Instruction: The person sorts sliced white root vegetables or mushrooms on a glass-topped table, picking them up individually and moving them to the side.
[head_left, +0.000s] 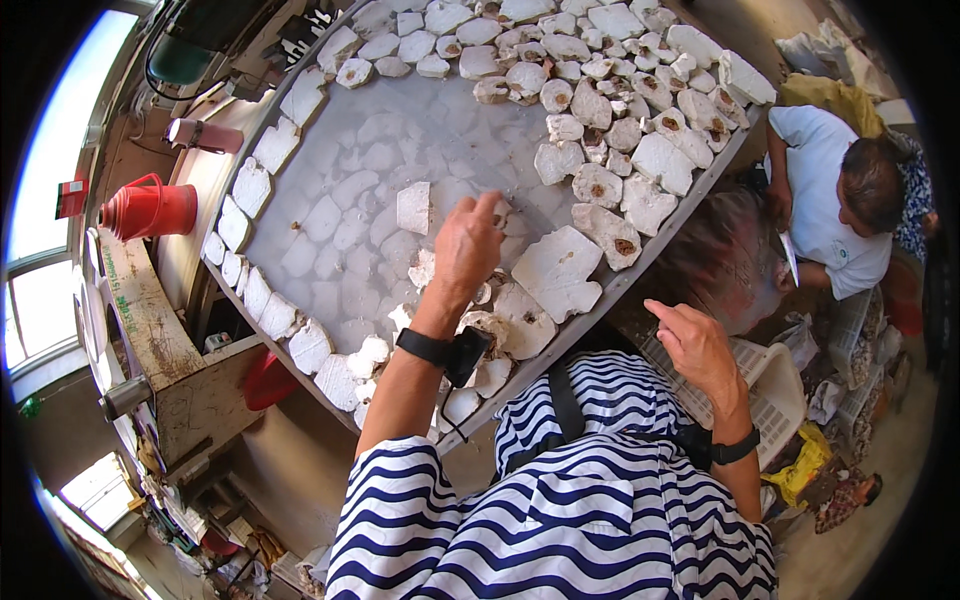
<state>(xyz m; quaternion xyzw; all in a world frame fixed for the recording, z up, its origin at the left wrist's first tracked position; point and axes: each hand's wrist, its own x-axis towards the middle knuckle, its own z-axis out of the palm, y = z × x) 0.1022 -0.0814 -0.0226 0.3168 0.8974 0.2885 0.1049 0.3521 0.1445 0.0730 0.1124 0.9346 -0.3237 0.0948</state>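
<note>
My left hand (466, 244) is over a large metal-edged table (645, 246), its fingers curled at the near side of a milky grey area (420, 105). Whether a small piece is pinched at its fingertips is unclear. Just left of those fingers stands a pale chunk (414, 208). Below the hand, a broad flat white slab (559, 270) rests along the near edge. My right hand (694, 345) is beyond that edge, over a white plastic basket (780, 394), with its fingers loosely extended and nothing visible in them.
White chunks, some with brown hollows (596, 184), crowd the table's far and right sides. A red thermos flask (154, 208) and a pink bottle (206, 136) are to the left. At right, another person (825, 187) holds a knife-like blade (789, 255).
</note>
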